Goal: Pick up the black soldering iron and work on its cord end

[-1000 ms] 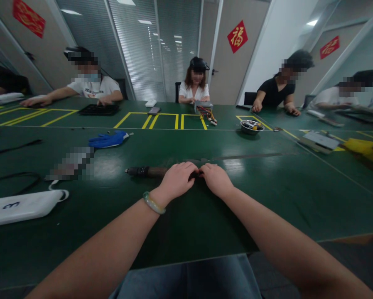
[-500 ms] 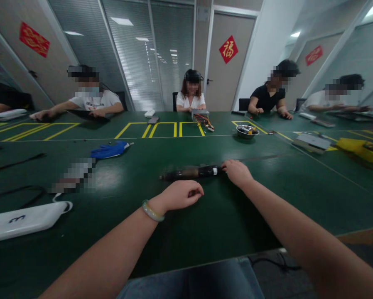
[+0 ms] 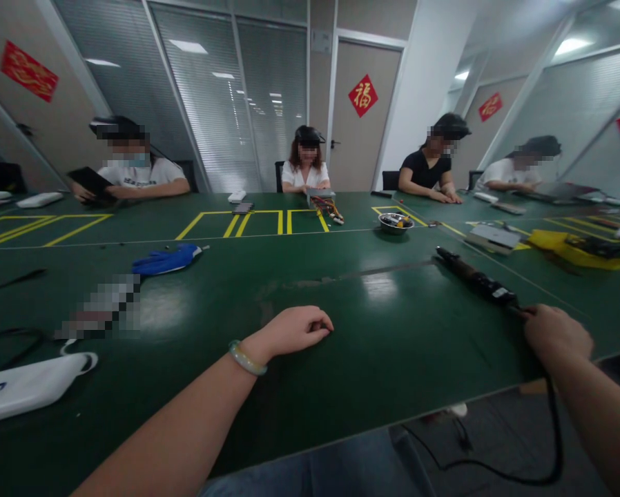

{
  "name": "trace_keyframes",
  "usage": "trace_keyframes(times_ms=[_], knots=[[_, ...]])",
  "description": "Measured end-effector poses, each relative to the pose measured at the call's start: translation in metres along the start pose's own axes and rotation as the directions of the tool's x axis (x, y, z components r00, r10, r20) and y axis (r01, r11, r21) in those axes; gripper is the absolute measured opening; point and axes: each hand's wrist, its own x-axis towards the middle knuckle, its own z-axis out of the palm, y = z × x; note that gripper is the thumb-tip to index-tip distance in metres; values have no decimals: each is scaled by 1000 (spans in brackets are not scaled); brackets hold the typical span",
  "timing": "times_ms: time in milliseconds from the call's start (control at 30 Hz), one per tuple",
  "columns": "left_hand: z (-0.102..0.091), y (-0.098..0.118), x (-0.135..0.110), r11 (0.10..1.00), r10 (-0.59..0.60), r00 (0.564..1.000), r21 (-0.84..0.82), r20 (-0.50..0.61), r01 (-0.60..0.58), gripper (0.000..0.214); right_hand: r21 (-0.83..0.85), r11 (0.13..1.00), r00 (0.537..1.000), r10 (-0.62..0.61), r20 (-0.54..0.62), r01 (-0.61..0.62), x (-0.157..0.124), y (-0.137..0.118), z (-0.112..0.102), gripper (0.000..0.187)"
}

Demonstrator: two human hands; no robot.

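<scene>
My right hand (image 3: pixel 558 335) is closed at the cord end of a dark electric screwdriver (image 3: pixel 476 279) at the right of the table. The tool's body points away to the upper left, a small white label near its rear. From under that hand a black cord (image 3: pixel 556 428) drops past the table's front edge. My left hand (image 3: pixel 300 326), with a bangle (image 3: pixel 246 357) on the wrist, rests on the green table (image 3: pixel 341 373). Its fingers are curled in, with nothing visible in them.
To the left lie a blue glove (image 3: pixel 166 259), a blurred-out flat device (image 3: pixel 103 304) and a white power bank (image 3: pixel 30 386). Ahead stand a metal bowl (image 3: pixel 395 222) of small parts and a grey box with wires (image 3: pixel 319 199). Several people sit across the table.
My right hand has carried the electric screwdriver from the middle to the right, and the tool has turned. My left hand has stayed nearly in place. The view has shifted slightly.
</scene>
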Motion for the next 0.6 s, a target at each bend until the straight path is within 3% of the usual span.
trace_keyframes(times_ms=[200,300,500,600], knots=[[-2,3,-3,1000,-18,1000,-25,7,18,23,-8,1000,999,30,17,-30,1,-7,0,50],[-3,3,-3,999,-22,1000,-24,9,22,23,-22,1000,1000,-14,20,15,-4,-8,-3,55],[-2,1,-3,999,-26,1000,-31,13,26,23,-138,967,962,-235,-140,216,-23,-33,-17,62],[-2,0,-3,1000,-16,1000,-18,9,16,23,-96,981,947,-188,-262,169,-21,-55,-27,62]])
